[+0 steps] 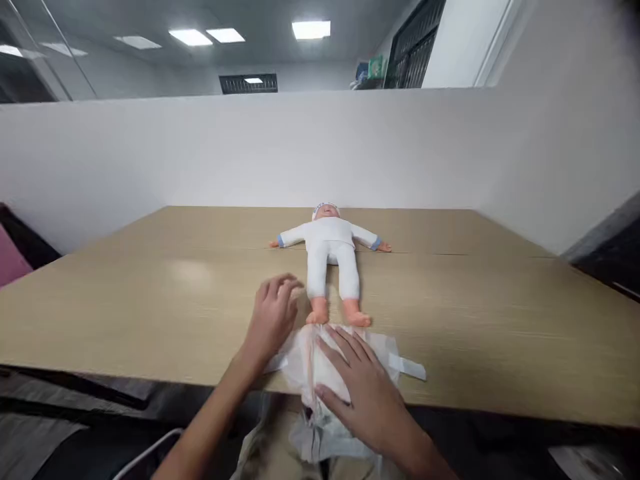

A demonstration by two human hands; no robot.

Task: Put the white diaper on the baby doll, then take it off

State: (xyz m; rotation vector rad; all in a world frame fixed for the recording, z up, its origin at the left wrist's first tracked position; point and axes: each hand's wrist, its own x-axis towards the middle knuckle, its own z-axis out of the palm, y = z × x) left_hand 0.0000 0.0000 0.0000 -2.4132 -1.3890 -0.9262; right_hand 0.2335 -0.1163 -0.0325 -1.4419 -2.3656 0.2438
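Note:
A baby doll [329, 235] in a white outfit with blue cuffs and a white printed cap lies on its back, arms spread, bare feet toward me. An unfolded white diaper [301, 360] lies at the table's front edge just below the doll's feet, its near end hanging over the edge. One fastening tab [413, 368] sticks out to the right. My right hand [363, 380] rests flat on the diaper with fingers spread. Beside the doll's foot, my left hand [275, 310] is raised with loosely bent fingers and nothing seen in it.
The wooden table [150, 300] reaches back to a low white wall [240, 153] with glass above it. Another white wall [560, 147] rises on the right. A pink and black item [15, 250] stands beyond the table's left side.

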